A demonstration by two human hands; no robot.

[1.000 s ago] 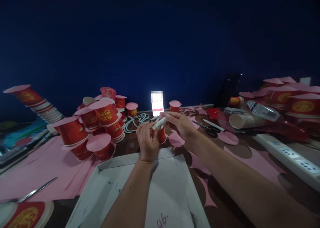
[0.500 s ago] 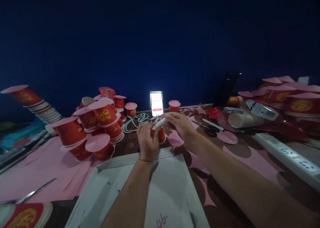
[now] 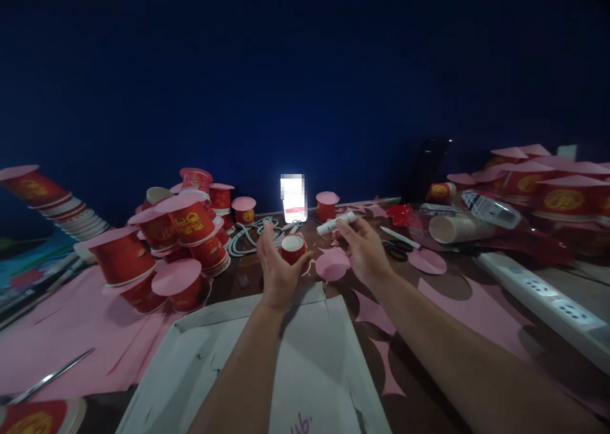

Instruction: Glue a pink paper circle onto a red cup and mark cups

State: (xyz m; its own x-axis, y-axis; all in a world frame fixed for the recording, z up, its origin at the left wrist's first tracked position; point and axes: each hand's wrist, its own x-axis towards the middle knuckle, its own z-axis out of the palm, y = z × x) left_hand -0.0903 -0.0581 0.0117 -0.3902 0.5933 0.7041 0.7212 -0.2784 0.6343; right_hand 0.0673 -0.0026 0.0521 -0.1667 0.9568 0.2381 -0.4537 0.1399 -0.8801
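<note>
A small red paper cup stands upside down on the brown table, its pale base facing up. My left hand is spread beside and in front of it, thumb well apart from the fingers; whether it touches the cup I cannot tell. Held slantwise above the table in my right hand is a white glue stick, pinched between thumb and fingers. Just left of that hand lies a pink paper disc.
Red cups topped with pink discs are piled at left and more at right. A white box lid lies in front. Scissors, a power strip, a lit phone, a cable and pink paper surround it.
My hands have moved apart. The right has carried the glue stick away to the right, and the left has opened its fingers beside the cup. The view has shifted slightly.
</note>
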